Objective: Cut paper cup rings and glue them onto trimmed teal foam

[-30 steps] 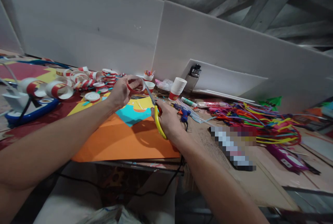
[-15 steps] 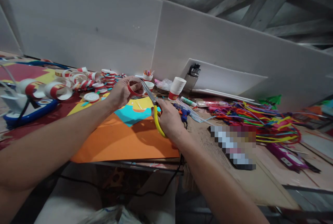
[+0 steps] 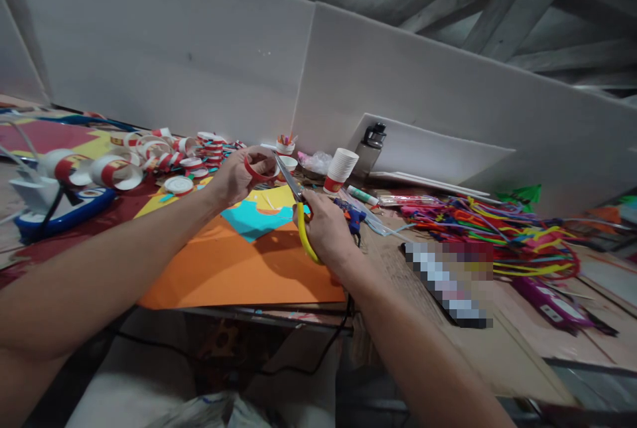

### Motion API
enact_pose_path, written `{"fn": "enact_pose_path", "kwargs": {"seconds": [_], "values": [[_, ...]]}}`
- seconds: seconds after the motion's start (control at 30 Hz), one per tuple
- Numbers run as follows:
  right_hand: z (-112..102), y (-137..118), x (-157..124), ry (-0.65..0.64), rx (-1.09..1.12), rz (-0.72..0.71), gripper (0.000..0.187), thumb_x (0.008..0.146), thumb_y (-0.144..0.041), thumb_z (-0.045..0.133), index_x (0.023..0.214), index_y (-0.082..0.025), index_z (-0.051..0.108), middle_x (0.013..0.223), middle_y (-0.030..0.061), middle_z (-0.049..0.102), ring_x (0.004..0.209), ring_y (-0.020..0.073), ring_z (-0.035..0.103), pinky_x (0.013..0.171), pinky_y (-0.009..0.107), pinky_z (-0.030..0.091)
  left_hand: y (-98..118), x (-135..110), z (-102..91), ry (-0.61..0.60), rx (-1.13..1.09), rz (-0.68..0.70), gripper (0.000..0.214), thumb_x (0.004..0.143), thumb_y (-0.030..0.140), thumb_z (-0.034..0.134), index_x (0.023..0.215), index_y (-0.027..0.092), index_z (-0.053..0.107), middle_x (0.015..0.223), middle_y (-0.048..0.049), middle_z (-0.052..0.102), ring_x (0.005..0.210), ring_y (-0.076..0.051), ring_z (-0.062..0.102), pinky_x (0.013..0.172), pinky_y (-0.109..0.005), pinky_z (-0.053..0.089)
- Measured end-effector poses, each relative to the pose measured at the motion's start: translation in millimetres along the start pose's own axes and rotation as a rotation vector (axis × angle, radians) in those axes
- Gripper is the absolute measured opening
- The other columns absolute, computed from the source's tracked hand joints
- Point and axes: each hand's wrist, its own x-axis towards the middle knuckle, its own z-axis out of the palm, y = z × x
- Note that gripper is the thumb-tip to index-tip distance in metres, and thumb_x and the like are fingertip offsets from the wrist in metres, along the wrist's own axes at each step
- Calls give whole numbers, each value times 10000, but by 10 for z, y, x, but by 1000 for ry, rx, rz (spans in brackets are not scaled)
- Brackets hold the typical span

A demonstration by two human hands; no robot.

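My left hand point(image 3: 237, 174) is closed on a red and white paper cup piece point(image 3: 259, 178), a ring-like part with its fingers inside the rim. Yellow-handled scissors point(image 3: 304, 235) sit in my right hand point(image 3: 326, 225), fingers wrapped through the handle. The blades point up and left, their tips at the right edge of the cup piece. Below both hands lie a turquoise paper sheet point(image 3: 249, 221) with a curved cut-out, a yellow sheet point(image 3: 279, 197) and a large orange sheet point(image 3: 239, 272).
Curled cup strips point(image 3: 117, 171) and cut cup bottoms point(image 3: 179, 185) lie to the left. Behind stand stacked paper cups point(image 3: 341, 169) and a dark bottle point(image 3: 369, 149). A blue glue gun point(image 3: 354, 214), colourful pipe cleaners point(image 3: 497, 229) and a purple packet point(image 3: 550, 305) lie rightward.
The scissors' blades have shifted slightly at the cup piece's edge, and the ring has tilted a little. Both hands keep their hold. The whole view has moved slightly.
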Motion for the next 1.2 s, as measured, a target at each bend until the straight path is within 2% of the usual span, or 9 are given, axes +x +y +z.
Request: {"fn": "enact_pose_path", "kwargs": {"seconds": [0.2, 0.4, 0.63, 0.87, 1.07, 1.2], "values": [[-27, -9, 6, -23, -8, 24, 295, 904, -266, 465, 1145, -180, 612, 961, 92, 665, 846, 215, 593, 719, 288, 400, 57, 3, 11, -18, 52, -32, 182, 754, 275, 709, 726, 109, 641, 660, -32, 595, 583, -109, 570, 543, -235, 490], [-16, -4, 1, -16, -15, 17, 294, 912, -281, 449, 1144, -191, 606, 969, 87, 657, 879, 217, 601, 752, 291, 418, 54, 11, -17, 111, 108, 85, 170, 740, 280, 720, 755, 134, 633, 669, -19, 614, 632, -126, 596, 572, -242, 489], [-71, -35, -21, -33, -72, 83, 339, 897, -343, 503, 1213, -242, 571, 1074, 91, 620, 900, 224, 611, 757, 297, 439, 29, 3, -29, -22, 99, 46, 181, 702, 279, 753, 724, 129, 654, 670, -11, 600, 612, -109, 575, 594, -236, 483], [-45, -12, -14, -19, -88, 34, 333, 915, -319, 469, 1218, -219, 566, 1051, 82, 641, 889, 226, 611, 749, 298, 442, 25, 32, -61, -18, 65, 35, 186, 695, 267, 761, 716, 119, 650, 653, -14, 591, 597, -105, 573, 562, -220, 478], [-36, 2, -14, 1, -96, 8, 336, 916, -294, 457, 1221, -215, 573, 1070, 82, 661, 902, 230, 623, 754, 304, 441, 86, 22, -64, -93, 106, 20, 220, 723, 283, 745, 653, 119, 616, 601, -4, 530, 552, -89, 534, 526, -212, 451], [-38, 4, -12, -6, -79, 17, 327, 906, -275, 473, 1206, -211, 584, 1088, 86, 665, 933, 230, 625, 781, 305, 442, 101, 33, -77, -99, 131, -18, 218, 746, 308, 721, 681, 117, 638, 619, -23, 568, 565, -100, 557, 537, -218, 461]]}}
